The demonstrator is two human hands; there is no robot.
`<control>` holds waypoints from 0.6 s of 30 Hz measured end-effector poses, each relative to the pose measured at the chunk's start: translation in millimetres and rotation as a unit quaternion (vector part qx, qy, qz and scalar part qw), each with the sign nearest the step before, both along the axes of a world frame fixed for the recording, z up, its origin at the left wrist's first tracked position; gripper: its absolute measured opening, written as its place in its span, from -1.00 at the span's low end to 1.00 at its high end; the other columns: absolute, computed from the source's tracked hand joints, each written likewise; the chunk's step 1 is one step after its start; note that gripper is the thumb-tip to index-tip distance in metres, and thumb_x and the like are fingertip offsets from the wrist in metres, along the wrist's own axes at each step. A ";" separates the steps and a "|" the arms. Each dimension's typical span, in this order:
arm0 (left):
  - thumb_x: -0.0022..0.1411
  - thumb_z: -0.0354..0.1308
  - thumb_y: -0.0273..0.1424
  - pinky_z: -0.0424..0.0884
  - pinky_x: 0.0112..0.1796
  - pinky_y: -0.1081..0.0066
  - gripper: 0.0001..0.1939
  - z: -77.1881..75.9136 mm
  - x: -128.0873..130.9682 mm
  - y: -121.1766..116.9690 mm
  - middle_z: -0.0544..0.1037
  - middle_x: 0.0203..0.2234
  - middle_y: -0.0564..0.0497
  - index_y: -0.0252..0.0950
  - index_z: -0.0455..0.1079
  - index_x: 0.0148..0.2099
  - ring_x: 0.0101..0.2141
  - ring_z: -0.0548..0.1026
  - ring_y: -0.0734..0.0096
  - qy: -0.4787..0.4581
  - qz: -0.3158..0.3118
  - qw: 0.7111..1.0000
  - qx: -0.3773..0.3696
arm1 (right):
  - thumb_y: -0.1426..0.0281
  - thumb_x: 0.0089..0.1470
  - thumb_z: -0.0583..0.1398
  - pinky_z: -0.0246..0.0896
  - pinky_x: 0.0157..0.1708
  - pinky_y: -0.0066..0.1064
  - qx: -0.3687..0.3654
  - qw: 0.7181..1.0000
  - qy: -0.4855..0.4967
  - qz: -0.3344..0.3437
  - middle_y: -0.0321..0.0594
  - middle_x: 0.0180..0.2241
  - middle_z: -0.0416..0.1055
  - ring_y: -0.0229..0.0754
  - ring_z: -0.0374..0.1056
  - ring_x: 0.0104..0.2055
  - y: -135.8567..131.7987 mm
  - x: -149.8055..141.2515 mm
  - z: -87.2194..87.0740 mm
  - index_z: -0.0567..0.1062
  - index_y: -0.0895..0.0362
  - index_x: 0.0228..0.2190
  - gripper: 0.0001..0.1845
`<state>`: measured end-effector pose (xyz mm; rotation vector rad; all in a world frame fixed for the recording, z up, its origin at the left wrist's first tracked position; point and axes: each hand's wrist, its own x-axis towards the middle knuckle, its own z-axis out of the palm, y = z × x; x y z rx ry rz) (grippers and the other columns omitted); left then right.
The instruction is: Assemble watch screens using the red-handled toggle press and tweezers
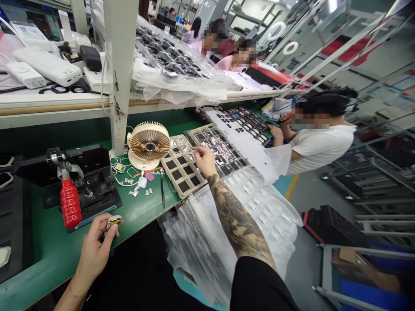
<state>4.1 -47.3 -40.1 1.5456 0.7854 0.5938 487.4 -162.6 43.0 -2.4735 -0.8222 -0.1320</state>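
Two bare hands work at a green surface (pixel 138 218). The left hand (pixel 94 248), low over the front edge of the surface, is closed in a pinch, its thumb and fingers holding a small rounded device (pixel 114 222) with yellow showing inside its open face. The right hand (pixel 205 162), on a tattooed forearm, reaches out to a beige compartment tray (pixel 177 193); its fingers are bent and close together at the tray's far right part, among small pale pieces, and whether they grip one cannot be told.

Several of the tray's nearer compartments show dark bottoms. Just beyond it to the right lies a second tray (pixel 240 162) with many small shiny parts. A cream fan (pixel 149 147) stands behind the beige tray's left side, and tweezers (pixel 163 192) lie just left of that tray. Further left, small metal pieces (pixel 133 192) are scattered near a thin orange tool (pixel 152 171). A black fixture (pixel 97 190) with a red-handled clamp (pixel 70 203) sits beyond the left hand. Clear plastic sheets (pixel 201 242) hang below the right forearm. Across to the right, a person in a white shirt (pixel 320 144) handles something at the surface.
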 end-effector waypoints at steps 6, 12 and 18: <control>0.48 0.30 -0.13 0.45 -0.26 0.33 -0.72 33.3 14.2 6.6 0.65 -0.24 -0.08 -0.21 0.69 -0.02 -0.28 0.55 0.21 0.019 -0.082 0.994 0.063 | 0.27 0.35 0.31 0.44 -0.13 -0.22 0.194 0.970 0.071 0.125 -0.20 -0.18 0.58 -0.11 0.49 -0.17 -57.4 -148.4 24.2 0.72 -0.01 -0.06 -0.80; 0.52 0.23 -0.06 0.52 -0.21 0.30 -0.64 45.0 25.9 8.2 0.61 -0.06 -0.17 -0.26 0.62 0.01 -0.24 0.59 0.22 -0.045 -0.132 0.986 -0.088 | 0.32 0.32 0.40 0.60 -0.26 -0.24 0.340 0.879 0.306 0.137 -0.20 -0.21 0.60 -0.14 0.57 -0.27 -36.6 -287.1 -20.3 0.74 -0.02 -0.14 -0.91; 0.54 0.22 -0.05 0.57 -0.16 0.25 -0.64 54.3 11.8 9.9 0.70 -0.12 -0.14 -0.25 0.54 0.06 -0.26 0.66 0.20 -0.064 -0.107 0.981 -0.151 | 0.28 0.27 0.44 0.63 -0.26 -0.25 0.364 0.795 0.423 0.240 -0.22 -0.25 0.61 -0.18 0.57 -0.31 22.0 -297.9 -56.0 0.72 0.02 -0.24 -0.91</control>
